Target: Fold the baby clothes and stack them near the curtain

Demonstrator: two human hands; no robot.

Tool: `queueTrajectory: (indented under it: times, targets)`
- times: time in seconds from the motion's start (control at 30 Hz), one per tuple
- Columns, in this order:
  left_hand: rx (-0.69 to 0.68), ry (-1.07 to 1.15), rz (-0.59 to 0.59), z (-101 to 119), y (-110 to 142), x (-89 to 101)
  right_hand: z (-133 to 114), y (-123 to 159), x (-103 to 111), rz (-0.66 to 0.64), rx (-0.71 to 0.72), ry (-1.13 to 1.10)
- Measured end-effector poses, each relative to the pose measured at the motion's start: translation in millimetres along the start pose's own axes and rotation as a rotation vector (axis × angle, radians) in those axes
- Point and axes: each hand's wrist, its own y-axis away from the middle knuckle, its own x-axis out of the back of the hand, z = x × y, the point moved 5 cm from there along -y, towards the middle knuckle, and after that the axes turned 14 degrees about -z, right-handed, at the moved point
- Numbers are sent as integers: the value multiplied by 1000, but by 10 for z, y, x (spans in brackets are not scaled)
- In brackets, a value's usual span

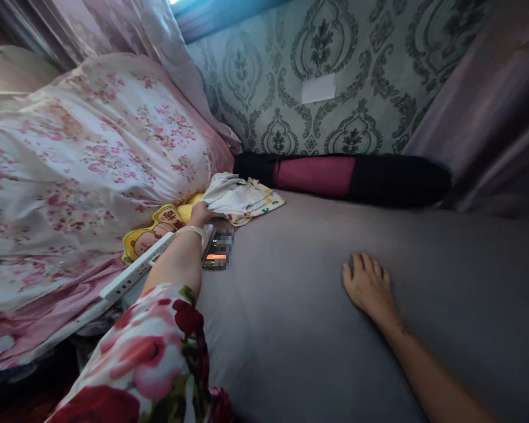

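Note:
My left hand (200, 214) reaches out to the near corner of a white cloth (235, 197) with small coloured figures along its border, and its fingers are closed on the cloth's edge. The cloth lies crumpled on a grey bed sheet (300, 294). Flat on that sheet rests my right hand (369, 285), fingers spread and holding nothing. A phone (216, 249) with a lit screen, partly blurred, lies by my left wrist. Beside the left forearm is a yellow cartoon cushion (141, 242), partly hidden.
A white power strip (130, 273) runs along the bed's left edge. Floral bedding (127, 141) is heaped at the left. A long black and maroon bundle (312, 176) lies against the patterned wall (273, 76), where a white card (318, 88) hangs. Curtains drape both sides.

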Motion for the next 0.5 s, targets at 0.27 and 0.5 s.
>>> queueTrajectory:
  times: [0.27,0.5]
  targets:
    - [-54,-222,39,269,-28,209,-8,28,20,19,-2,-11]
    - [-180,-223,-13,977,74,477,-32,67,85,30,17,-64]
